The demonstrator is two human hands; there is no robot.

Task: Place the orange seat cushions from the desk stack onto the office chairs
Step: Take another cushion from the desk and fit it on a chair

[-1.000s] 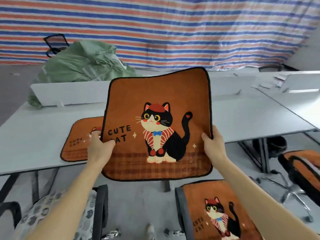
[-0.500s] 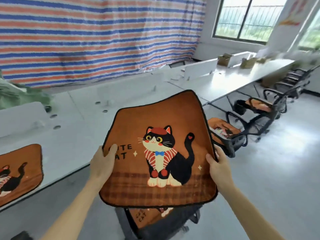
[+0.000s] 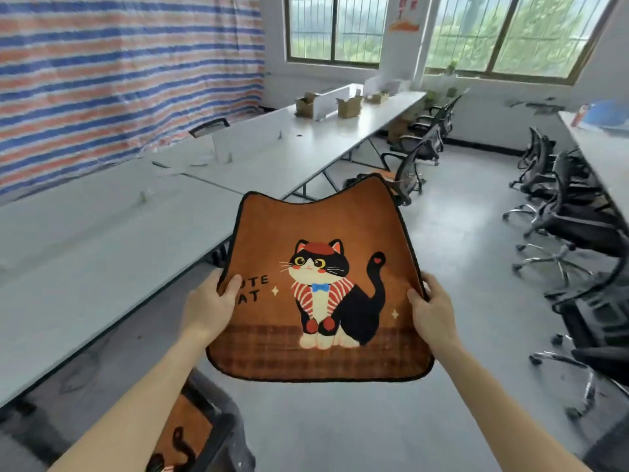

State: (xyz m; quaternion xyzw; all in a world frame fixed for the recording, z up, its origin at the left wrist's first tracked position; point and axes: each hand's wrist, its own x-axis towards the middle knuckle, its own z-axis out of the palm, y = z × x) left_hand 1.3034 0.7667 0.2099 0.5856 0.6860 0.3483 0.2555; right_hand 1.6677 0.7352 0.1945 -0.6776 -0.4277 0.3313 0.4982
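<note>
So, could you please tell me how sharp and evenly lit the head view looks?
Head view: the held cushion is fairly sharp; the chairs at right and the near chair smear with blur; the windows glare bright; wide-angle bending curves the desk.

1. Bright daylight enters through the barred windows (image 3: 503, 32) at the top right; panes slightly overexposed, greenery outside washed pale.
2. Soft sheen on the white surface (image 3: 102, 240) and on the grey floor (image 3: 469, 274); no hard shadows, only faint ones under the chairs (image 3: 571, 229).
3. Wide-angle distortion: surface edges and window frames bow toward the borders.
4. Motion blur at bottom left and far right edge. Centre cushion (image 3: 320, 284) print sharp.
5. Striped tarp (image 3: 119, 69) mildly soft, compression smear.
</note>
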